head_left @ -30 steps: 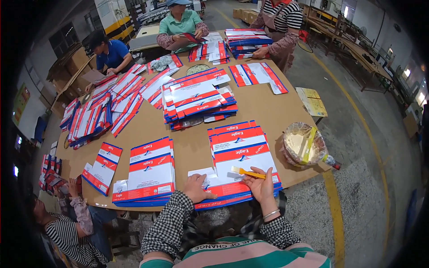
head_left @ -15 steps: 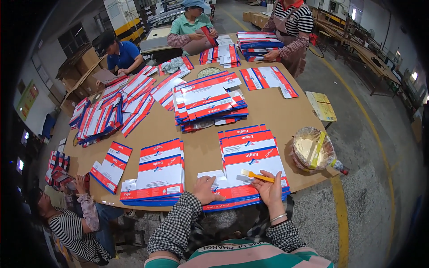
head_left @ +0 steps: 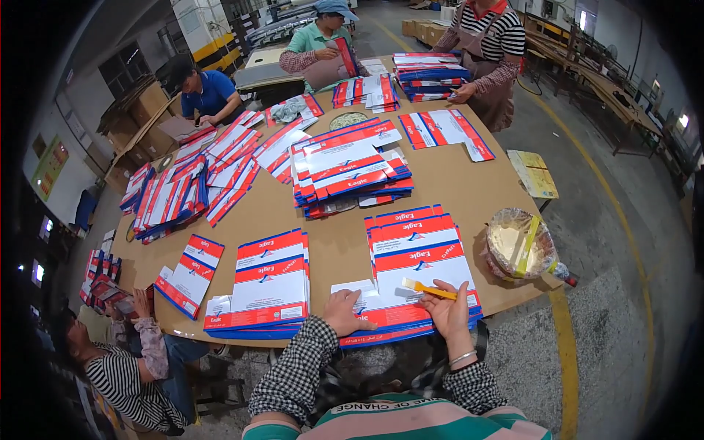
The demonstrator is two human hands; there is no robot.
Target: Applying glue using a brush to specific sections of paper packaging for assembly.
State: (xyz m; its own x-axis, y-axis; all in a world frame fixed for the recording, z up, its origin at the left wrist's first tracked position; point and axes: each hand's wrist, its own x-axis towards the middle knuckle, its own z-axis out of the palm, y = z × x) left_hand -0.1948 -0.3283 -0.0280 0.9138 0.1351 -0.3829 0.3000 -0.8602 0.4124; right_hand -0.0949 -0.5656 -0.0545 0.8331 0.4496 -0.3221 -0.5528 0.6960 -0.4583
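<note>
Cream-coloured paste point(head_left: 506, 242) in round tub point(head_left: 500, 267)

Yellow brush point(head_left: 427, 289) with pale tip, held in the right hand point(head_left: 449, 314), tip pointing left of the grip, flat red, white and blue cartons point(head_left: 422, 260) stacked beneath the grip, printed faces up, edges uneven

Just behind the grip of the right hand point(head_left: 450, 314) is a thin silver bracelet point(head_left: 463, 359). Farther back are puffy sleeves point(head_left: 292, 370) — tiny black and white checks. Behind those comes a shirt point(head_left: 440, 424) with green and pink stripes — and a white strip point(head_left: 400, 402) with black letters.
</note>
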